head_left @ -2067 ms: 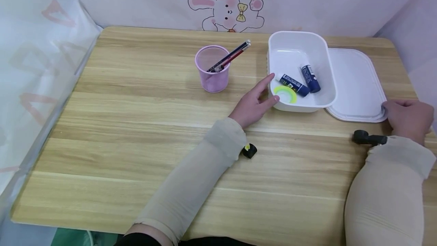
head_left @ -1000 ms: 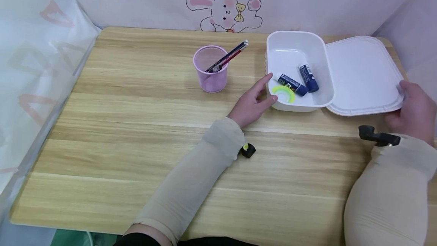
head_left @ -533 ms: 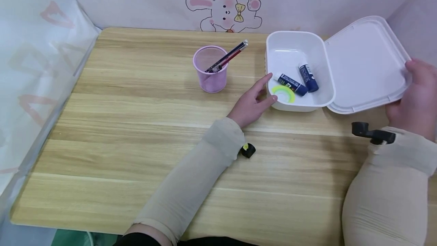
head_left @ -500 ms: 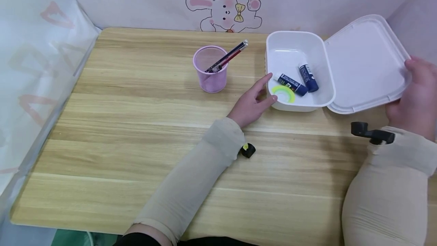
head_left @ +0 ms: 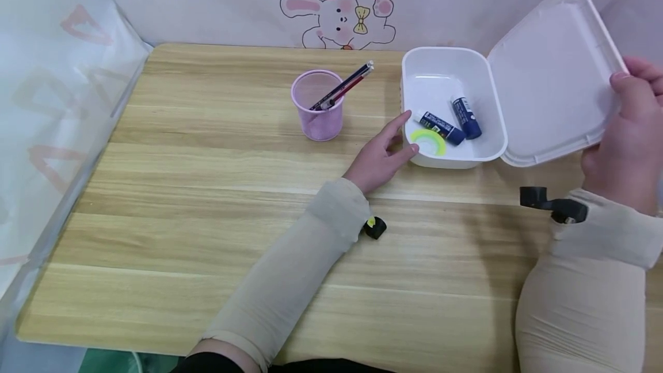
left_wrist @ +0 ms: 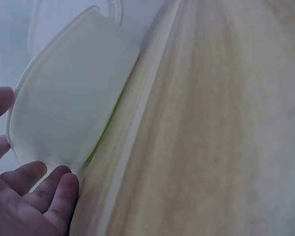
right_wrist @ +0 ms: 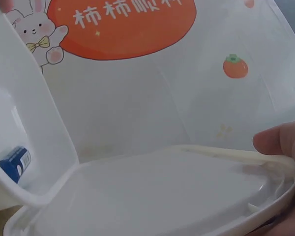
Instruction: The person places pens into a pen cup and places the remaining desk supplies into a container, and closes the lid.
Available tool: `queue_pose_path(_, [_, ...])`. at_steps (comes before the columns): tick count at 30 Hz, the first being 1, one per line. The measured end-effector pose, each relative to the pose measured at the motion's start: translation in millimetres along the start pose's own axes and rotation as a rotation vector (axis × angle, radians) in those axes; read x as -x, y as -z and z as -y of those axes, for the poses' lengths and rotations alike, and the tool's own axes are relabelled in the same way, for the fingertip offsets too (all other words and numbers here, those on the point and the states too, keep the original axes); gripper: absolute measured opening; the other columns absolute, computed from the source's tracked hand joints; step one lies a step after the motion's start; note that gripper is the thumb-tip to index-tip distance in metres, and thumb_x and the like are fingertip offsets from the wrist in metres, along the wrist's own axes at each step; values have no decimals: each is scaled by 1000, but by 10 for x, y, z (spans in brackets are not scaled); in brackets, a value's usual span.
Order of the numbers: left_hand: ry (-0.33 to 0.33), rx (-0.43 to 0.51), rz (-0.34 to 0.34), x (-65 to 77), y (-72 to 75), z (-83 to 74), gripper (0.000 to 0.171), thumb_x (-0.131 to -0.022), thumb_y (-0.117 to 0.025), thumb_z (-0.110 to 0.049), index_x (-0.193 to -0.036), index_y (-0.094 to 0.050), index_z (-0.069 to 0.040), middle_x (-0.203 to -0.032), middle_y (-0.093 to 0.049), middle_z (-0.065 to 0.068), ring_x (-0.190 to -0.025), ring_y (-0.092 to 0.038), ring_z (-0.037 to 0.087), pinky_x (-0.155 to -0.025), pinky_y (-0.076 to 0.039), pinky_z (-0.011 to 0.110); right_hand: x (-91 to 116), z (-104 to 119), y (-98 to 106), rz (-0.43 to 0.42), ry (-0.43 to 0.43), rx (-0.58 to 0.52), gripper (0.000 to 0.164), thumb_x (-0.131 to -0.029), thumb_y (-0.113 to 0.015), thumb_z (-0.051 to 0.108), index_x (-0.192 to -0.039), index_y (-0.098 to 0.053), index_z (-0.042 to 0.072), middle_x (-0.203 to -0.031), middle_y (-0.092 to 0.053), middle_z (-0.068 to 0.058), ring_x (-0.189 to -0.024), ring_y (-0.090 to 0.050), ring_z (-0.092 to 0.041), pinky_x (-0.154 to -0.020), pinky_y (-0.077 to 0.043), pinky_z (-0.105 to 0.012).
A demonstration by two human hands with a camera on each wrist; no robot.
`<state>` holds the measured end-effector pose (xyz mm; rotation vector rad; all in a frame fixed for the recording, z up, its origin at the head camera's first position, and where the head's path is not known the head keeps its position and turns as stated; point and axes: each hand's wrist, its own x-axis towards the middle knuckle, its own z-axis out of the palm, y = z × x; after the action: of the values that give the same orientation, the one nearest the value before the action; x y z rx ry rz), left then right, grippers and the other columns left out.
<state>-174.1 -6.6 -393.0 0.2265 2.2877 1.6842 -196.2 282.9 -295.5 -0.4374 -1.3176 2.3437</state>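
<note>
A white plastic box [head_left: 440,65] stands at the back right of the table. Inside lie two blue glue sticks [head_left: 442,128] [head_left: 466,117] and a yellow-green ring [head_left: 440,141] that resembles a small tape roll. My left hand [head_left: 377,160] rests against the box's near left corner, thumb and forefinger spread along its outside. The left wrist view shows its fingers bent against the box wall [left_wrist: 71,93]. My right hand [head_left: 629,125] grips the right edge of the white lid [head_left: 554,79], thumb on the upper face. The lid is tilted, its right side raised, its left edge by the box rim.
A purple cup [head_left: 319,122] holding pencils [head_left: 347,85] stands left of the box. Behind the wooden table [head_left: 207,189] hangs a white cloth [head_left: 197,4] printed with a rabbit. A black wrist camera mount [head_left: 554,203] sticks out from the right sleeve.
My right hand took hold of the lid, which lay flat beside the box, and has lifted its right side steadily higher. My left hand stays at the box corner.
</note>
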Motion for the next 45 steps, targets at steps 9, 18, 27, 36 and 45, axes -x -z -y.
queue_pose_path(9, [-6, 1, 2, 12, 1, -6, 64, -102, -58, -39, -157, -26, -43, -159, -37, -5, -136, -44, 13, -112, -40, 29, 266, 6, -269, 25, 93, 244, 27, -91, -67, 3, -117, -67, 9, -114, -60, -3, -118, -59, -14, -91, -56, -30])
queue_pose_path(18, [-18, -12, 3, 19, 12, -5, 65, -102, -58, -39, -158, -25, -42, -157, -41, -1, -134, -46, 14, -111, -40, 30, 429, -123, -450, 72, 233, 314, 22, -84, -65, -9, -101, -74, 2, -76, -51, -8, -70, -46, -16, -65, -51, -17])
queue_pose_path(27, [-19, -11, 1, 13, 14, 1, 65, -102, -58, -39, -158, -26, -43, -158, -39, -4, -134, -46, 13, -111, -41, 30, 588, -185, -558, 135, 257, 388, 24, -83, -69, -6, -105, -74, 3, -79, -53, -8, -72, -44, -16, -61, -47, -17])
queue_pose_path(36, [-38, -5, 0, 3, 8, 15, 65, -102, -58, -38, -158, -26, -41, -158, -39, -4, -134, -46, 13, -110, -41, 28, 648, -278, -601, 230, 282, 663, 30, -86, -71, 2, -115, -73, 10, -81, -54, -3, -69, -43, -14, -57, -41, -15])
queue_pose_path(45, [-37, -13, -1, 4, 12, 10, 65, -102, -59, -38, -158, -26, -40, -158, -39, -4, -135, -46, 14, -111, -41, 30, 653, -464, -612, 295, 398, 820, 27, -85, -72, 5, -111, -74, 14, -73, -52, 2, -61, -41, -11, -54, -37, -16])
